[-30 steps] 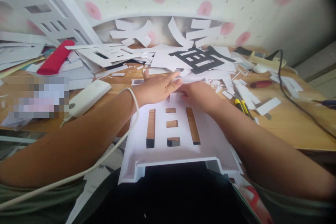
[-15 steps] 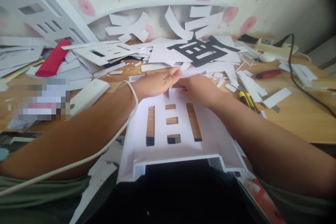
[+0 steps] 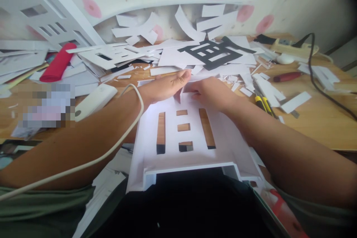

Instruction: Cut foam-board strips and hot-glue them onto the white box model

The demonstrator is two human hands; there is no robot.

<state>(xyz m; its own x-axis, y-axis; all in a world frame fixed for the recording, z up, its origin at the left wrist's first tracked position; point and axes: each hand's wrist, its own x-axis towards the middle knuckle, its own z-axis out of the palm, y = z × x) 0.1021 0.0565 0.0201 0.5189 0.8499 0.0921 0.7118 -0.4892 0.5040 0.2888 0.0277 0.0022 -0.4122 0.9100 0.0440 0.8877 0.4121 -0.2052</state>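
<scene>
A white foam-board piece [image 3: 171, 145] with raised edges and several rectangular cut-outs lies partly on the table, its near end over my lap. At its far end my left hand [image 3: 170, 86] is closed around a thin white strip [image 3: 178, 97], thumb on top; its other fingers are mostly hidden. Just to the right, my right hand [image 3: 210, 92] rests low against the board with fingers curled inward, close to the strip. What those curled fingers hold is hidden. A white cable [image 3: 131, 134] runs over my left forearm.
White offcuts and a black cut-out character [image 3: 210, 54] cover the back of the table. A red roll [image 3: 58, 63] and a white box-shaped device [image 3: 96, 102] lie left. On the right are yellow-black cutters [image 3: 263, 105], a red-handled tool [image 3: 287, 77], a power strip [image 3: 292, 47] and a black cord [image 3: 311, 70].
Both hands stay at the far end of the board, almost still. The view has shifted slightly; the strip by my left thumb shows a little more.
</scene>
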